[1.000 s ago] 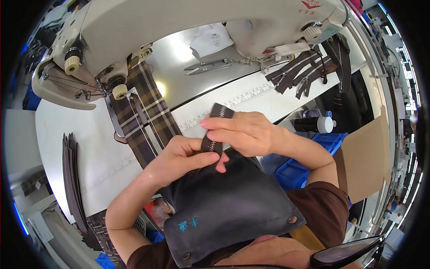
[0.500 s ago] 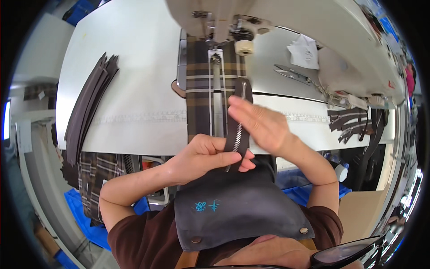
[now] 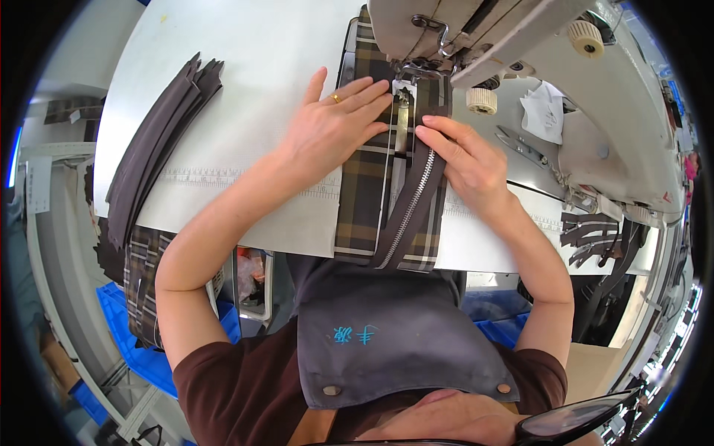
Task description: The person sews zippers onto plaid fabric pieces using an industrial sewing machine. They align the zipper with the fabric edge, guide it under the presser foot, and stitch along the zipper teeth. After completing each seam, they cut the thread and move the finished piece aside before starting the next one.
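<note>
A strip of brown plaid fabric lies lengthwise under the needle area of a sewing machine. Across its right part runs a dark zipper with silver metal teeth, slanting from my right hand down to the table's front edge. My right hand pinches the upper end of that zipper, close to a metal guide below the presser foot. Fingers stretched and spread, my left hand rests flat on the fabric's left side, its fingertips near the guide. Nothing is in its grasp.
Dark fabric strips lie stacked at the table's left. Thread snips and a crumpled white cloth sit right of the needle, with more zippers at the right edge. Below the table stands a blue bin.
My left hand let go of the zipper's lower end and moved up-left onto the fabric. My right hand now pinches the zipper's upper end, and the zipper lies along the fabric. The view has shifted.
</note>
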Available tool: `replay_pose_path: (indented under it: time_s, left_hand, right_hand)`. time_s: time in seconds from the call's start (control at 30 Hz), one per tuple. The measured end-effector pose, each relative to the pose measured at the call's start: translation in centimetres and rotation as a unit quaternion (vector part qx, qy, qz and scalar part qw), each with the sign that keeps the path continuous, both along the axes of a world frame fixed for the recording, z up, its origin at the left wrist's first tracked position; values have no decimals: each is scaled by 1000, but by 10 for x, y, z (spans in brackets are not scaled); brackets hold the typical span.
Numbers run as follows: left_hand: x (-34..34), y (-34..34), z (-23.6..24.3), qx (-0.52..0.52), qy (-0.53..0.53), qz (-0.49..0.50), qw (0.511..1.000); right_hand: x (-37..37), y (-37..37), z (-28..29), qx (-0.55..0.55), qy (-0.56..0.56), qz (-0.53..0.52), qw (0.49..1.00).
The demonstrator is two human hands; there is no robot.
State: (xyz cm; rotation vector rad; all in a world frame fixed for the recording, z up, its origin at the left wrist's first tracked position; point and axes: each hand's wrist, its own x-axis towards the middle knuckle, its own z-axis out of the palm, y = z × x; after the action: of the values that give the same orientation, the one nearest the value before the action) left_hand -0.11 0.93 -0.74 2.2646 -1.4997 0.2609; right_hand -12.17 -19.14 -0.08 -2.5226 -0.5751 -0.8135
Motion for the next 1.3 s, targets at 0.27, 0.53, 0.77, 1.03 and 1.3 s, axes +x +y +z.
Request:
replay_pose_path:
  time_s: [0.27,0.53,0.77,1.03,1.3]
  left_hand:
    - [14,-6,0,-28,-52,-52,997]
    - [14,-9,-5,-47,-27,-52,997]
    - [11,-7,0,-56,8,-30,998]
    - [12,-8,-6,-71,-34,-42,996]
    - [12,-7,-7,-79,-21,-50,995]
  right_hand:
    - [-1,9,2,48,31,-21,998]
    - [26,7,5,10,17,-14,1000]
    - [28,7,-5,-8,14,-22,1000]
    - [29,8,-1,-50,-6,-39,998]
    - [28,9,-2,-58,-3,-58,997]
